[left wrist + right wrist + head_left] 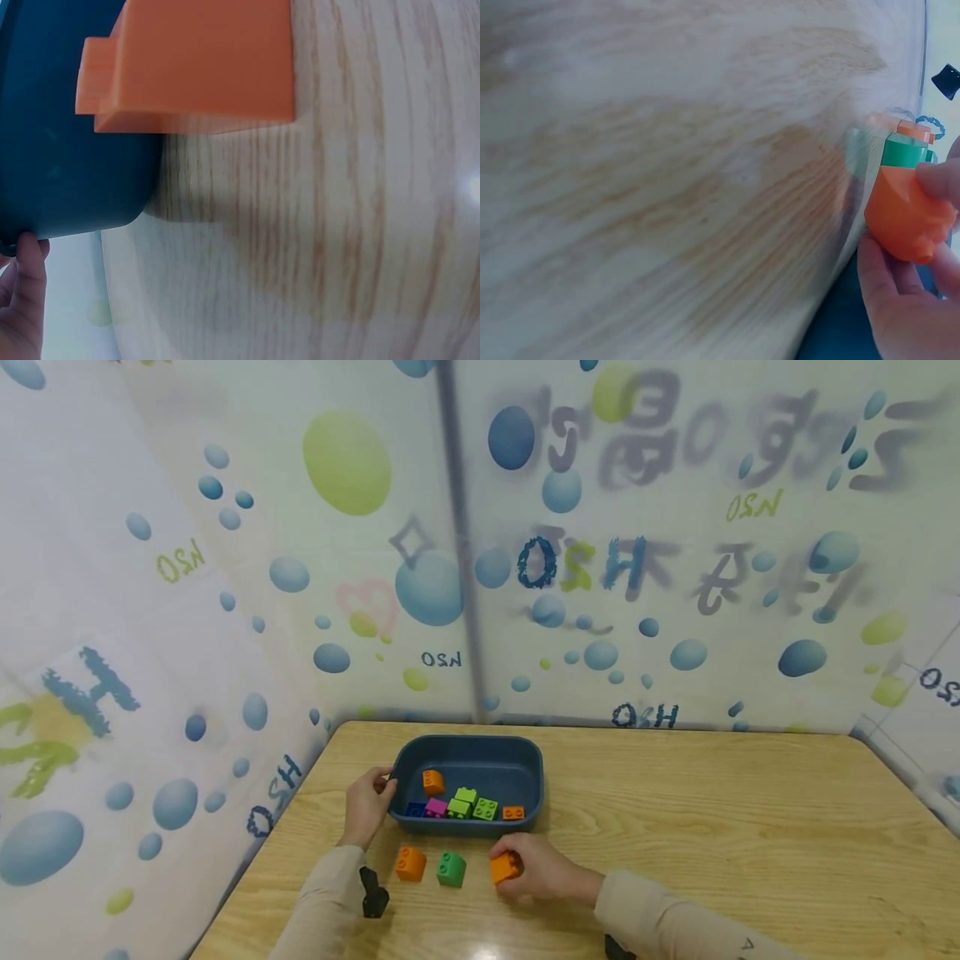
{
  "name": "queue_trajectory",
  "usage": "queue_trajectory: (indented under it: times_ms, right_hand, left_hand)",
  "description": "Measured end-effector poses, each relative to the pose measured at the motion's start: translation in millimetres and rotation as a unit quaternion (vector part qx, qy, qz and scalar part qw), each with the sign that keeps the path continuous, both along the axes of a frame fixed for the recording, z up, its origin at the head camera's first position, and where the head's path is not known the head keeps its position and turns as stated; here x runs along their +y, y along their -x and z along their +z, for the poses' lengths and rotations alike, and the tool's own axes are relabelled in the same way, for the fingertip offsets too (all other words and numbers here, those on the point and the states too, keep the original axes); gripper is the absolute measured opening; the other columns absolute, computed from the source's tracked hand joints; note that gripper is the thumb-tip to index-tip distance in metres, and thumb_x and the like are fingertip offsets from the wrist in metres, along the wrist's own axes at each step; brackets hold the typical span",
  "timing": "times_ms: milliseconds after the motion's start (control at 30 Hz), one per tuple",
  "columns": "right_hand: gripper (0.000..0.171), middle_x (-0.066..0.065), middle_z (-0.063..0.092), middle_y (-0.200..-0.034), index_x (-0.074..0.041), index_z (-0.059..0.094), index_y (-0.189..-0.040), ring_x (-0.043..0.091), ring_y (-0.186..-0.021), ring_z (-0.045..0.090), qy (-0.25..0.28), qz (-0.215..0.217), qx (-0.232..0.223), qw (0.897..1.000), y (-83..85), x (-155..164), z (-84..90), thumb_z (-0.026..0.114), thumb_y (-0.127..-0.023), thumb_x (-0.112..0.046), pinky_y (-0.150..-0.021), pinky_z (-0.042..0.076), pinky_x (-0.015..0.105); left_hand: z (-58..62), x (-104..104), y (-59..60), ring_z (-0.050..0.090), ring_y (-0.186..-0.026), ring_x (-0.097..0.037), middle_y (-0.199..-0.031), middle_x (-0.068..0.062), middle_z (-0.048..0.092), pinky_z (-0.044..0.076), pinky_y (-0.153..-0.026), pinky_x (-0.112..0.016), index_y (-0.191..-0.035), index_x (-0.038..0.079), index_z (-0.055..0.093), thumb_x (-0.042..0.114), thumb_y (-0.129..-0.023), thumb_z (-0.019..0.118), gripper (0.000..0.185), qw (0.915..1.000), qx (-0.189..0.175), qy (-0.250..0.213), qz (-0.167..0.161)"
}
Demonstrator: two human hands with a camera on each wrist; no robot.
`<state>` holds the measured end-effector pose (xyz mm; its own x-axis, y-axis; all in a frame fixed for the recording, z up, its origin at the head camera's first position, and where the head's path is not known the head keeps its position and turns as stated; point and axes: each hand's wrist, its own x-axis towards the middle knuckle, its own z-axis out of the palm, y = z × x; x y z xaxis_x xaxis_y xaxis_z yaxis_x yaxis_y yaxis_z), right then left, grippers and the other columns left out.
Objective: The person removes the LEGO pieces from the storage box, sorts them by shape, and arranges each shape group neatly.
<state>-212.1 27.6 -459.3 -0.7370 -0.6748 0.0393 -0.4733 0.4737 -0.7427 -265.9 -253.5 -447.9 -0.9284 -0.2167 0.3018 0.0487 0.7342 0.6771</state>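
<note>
My left hand (366, 810) pinches the left rim of a dark blue plastic bin (487, 767); the left wrist view has its fingers (30, 274) at the bin's corner. In front of the bin, my right hand (546, 870) grips an orange toy block (503, 867) between thumb and fingers, close over the table. To its left, a green block (451, 869) and another orange block (410, 864) stand in a row on the wood. In the right wrist view the held block partly covers the green block (904, 152).
Inside the bin lie an orange block (432, 782), a magenta block (436, 808), several lime green blocks (485, 809), a dark blue block (416, 810) and a flat orange block (513, 812). The wooden table (712, 818) meets patterned curtains (675, 610) at the back.
</note>
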Motion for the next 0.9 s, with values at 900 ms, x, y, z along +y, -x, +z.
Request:
queue_trajectory:
  times_ms: [900]
  right_hand:
    - [0.041,-0.006,0.055,-0.086,-0.006,0.062,-0.101,0.004,-0.077,0.046,-0.080,-0.002,0.080,0.994,1.1,-22.5,-11.9,0.075,-0.064,-0.017,-0.073,0.040,0.022]
  left_hand:
    - [1.0,0.2,-2.1,0.052,-0.067,-0.019,-0.077,-0.011,0.059,0.044,-0.057,-0.028,-0.103,-0.003,0.061,0.005,-0.083,0.059,0.022,1.0000,-0.002,-0.003,-0.003]
